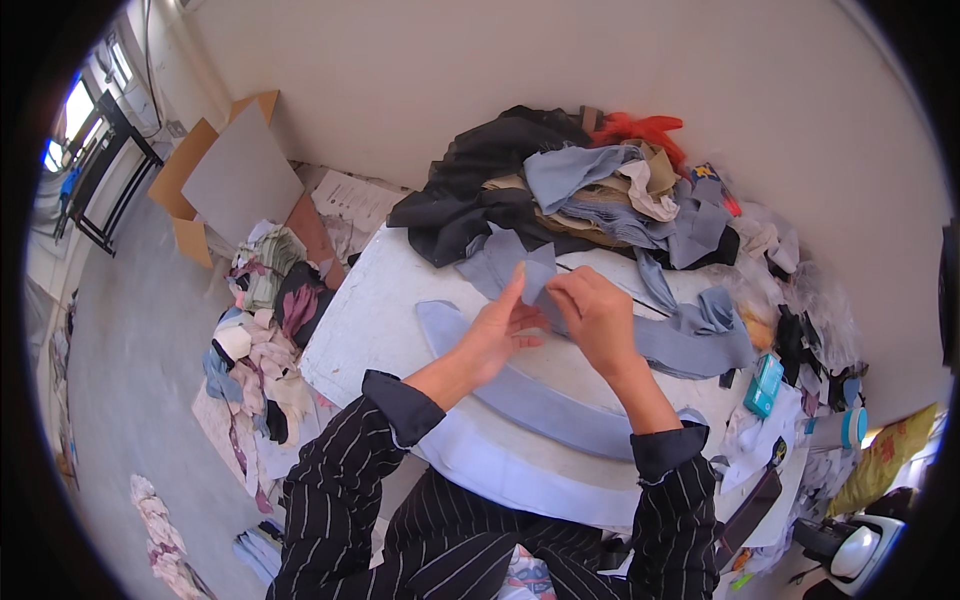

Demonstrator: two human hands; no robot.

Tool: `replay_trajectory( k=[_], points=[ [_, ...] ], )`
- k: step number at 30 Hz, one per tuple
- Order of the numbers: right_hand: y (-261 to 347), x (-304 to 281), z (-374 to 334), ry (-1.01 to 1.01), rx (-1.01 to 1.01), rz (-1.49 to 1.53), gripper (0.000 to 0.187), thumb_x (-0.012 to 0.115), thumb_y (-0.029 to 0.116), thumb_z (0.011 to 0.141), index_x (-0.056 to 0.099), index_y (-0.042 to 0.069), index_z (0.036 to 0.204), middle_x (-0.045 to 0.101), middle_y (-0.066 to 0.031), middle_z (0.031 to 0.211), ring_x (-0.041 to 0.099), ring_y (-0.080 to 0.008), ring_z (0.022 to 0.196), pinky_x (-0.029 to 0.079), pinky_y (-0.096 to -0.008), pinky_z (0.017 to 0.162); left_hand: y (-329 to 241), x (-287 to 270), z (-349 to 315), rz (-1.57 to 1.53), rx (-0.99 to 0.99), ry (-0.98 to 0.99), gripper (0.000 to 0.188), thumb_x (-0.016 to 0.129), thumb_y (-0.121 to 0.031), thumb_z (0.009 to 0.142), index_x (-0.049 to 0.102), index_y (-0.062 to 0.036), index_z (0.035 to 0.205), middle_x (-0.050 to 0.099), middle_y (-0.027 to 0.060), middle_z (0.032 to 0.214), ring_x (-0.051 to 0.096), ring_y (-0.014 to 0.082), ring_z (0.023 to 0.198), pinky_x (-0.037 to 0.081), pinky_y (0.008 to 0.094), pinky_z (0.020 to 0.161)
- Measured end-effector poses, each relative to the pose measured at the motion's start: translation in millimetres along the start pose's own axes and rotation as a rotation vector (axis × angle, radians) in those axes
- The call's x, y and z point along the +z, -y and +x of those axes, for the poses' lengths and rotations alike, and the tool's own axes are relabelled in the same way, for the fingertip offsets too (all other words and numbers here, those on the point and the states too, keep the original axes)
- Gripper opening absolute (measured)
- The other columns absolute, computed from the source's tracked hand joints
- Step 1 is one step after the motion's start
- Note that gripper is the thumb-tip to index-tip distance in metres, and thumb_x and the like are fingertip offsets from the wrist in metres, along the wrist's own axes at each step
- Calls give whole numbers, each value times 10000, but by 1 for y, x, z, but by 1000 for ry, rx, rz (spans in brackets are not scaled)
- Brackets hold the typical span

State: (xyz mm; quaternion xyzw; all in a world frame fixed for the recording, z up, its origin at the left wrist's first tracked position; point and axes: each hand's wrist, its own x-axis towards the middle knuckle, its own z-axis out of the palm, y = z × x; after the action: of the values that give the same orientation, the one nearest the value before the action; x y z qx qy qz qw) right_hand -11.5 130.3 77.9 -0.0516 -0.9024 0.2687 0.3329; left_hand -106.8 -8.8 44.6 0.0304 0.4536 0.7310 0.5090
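My left hand [497, 332] is at the middle of the white table [350, 310], thumb raised and fingers stretched apart beside a blue-grey fabric piece [490, 262]. My right hand [597, 318] is closed, thumb and fingertips pinched at the right edge of that piece. A long curved strip of blue-grey fabric [550, 412] lies below my hands, partly under my left wrist. To the right of my right hand is another blue-grey strip [690, 347], bunched at its upper end. My fingers hide part of the fabric between the hands.
Black cloth [480, 165] and stacked grey and tan pieces [600, 205] are heaped at the table's back, with red cloth [640, 135] behind. A teal packet [764, 385] lies at the right. Fabric scraps [270, 365] and a cardboard box [185, 185] stand left of the table.
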Motion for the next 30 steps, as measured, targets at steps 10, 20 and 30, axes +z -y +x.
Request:
replay_trajectory(
  k=[10,20,30],
  points=[
    [-20,-68,-12,331,216,493,706,770,249,747,505,129,1391,674,-133,1120,642,-261,1018,483,-357,933,-13,47,-18,559,710,32,206,707,-165,918,698,3,1037,677,7,875,590,66,690,478,199,603],
    [-40,-255,-146,121,703,243,406,722,15,747,640,28,1145,547,35,723,494,-28,649,377,-185,581,9,64,-30,440,378,94,261,718,-145,899,644,42,1066,693,60,857,650,132,620,498,234,560],
    [40,-135,-170,468,799,393,467,819,106,709,648,86,1144,560,-38,734,526,-136,666,455,-268,642,-4,-74,-82,445,205,-269,227,748,-105,862,625,12,1013,650,45,728,634,128,573,443,218,418]
  ],
)
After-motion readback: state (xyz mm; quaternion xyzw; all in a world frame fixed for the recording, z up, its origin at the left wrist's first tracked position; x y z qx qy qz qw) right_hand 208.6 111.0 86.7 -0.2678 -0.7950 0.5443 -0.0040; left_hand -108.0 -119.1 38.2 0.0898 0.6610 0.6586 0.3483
